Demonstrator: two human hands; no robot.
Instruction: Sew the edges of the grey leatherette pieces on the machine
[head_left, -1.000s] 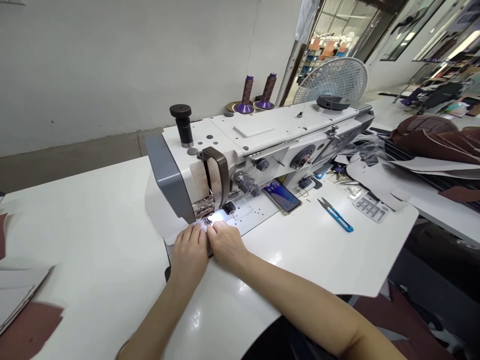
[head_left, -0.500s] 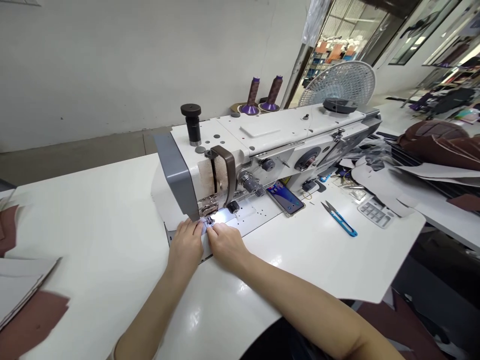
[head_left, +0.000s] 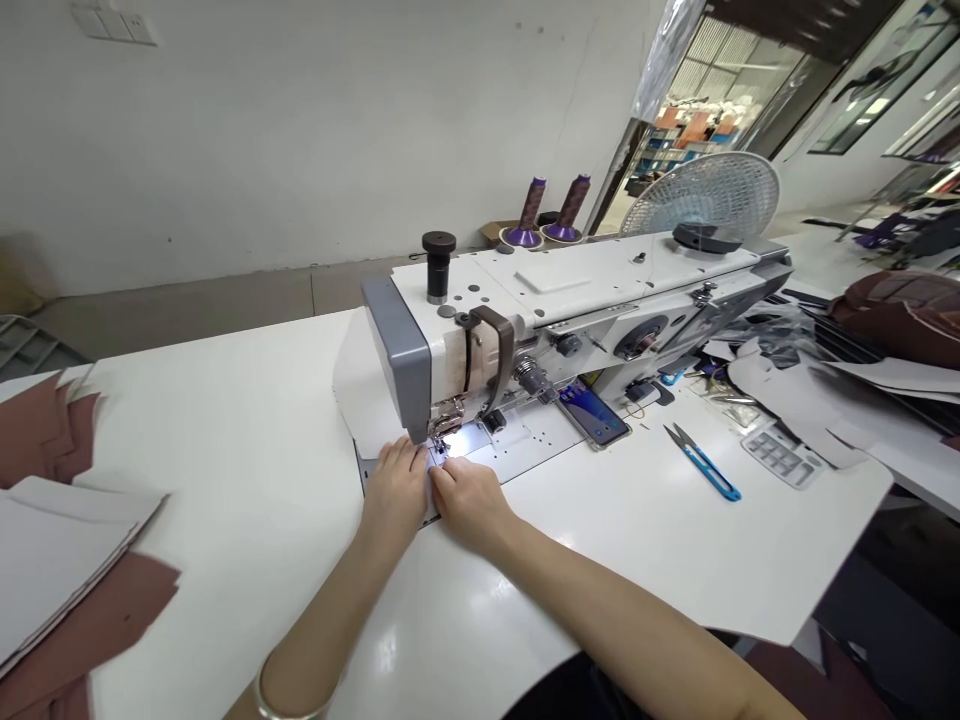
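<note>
- Left hand (head_left: 395, 490) and right hand (head_left: 471, 503): closed, gripping a narrow white material strip (head_left: 432, 492) between them.
- Strip position: on the white table (head_left: 247, 400), at the steel presser foot (head_left: 448, 418) of the white industrial sewing machine (head_left: 457, 345).

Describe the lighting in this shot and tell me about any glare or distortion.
In the head view, a bright glare sits on the sewing machine around its needle plate; in the same view, the white table shows a shiny reflection near the bottom edge, and the wide-angle lens stretches and bends things toward the frame's edges.
</note>
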